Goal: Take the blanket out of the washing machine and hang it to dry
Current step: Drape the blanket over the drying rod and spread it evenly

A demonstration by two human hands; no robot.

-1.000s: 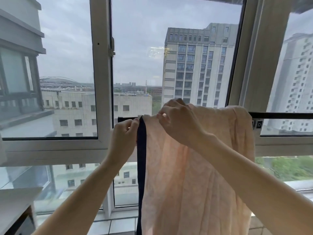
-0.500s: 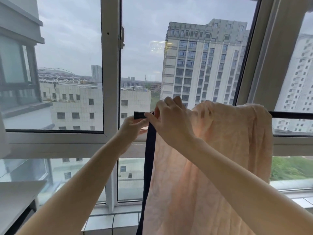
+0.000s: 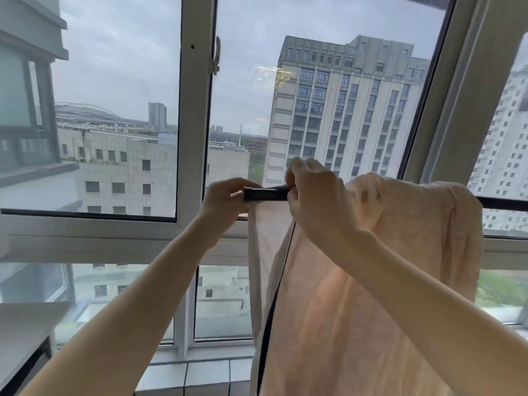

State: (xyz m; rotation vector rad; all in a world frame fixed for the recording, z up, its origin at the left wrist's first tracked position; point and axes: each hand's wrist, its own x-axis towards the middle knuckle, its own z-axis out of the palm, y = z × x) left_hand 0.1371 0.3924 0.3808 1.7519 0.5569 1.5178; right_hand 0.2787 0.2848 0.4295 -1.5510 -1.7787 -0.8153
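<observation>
A pale peach blanket with a dark trimmed edge hangs over a black horizontal rail in front of the window. Its right part is bunched on top of the rail. My left hand pinches the blanket's upper left edge beside the rail's bare left end. My right hand grips the blanket's top edge on the rail just to the right of that end. The dark trim runs down from under my right hand.
White window frames stand right behind the rail, with tall buildings outside. A tiled sill runs below. A grey table top juts in at the lower left.
The blanket's left edge has been drawn left along the rail, so a strip of cloth now hangs left of the dark trim. Both hands stay at the rail's left end.
</observation>
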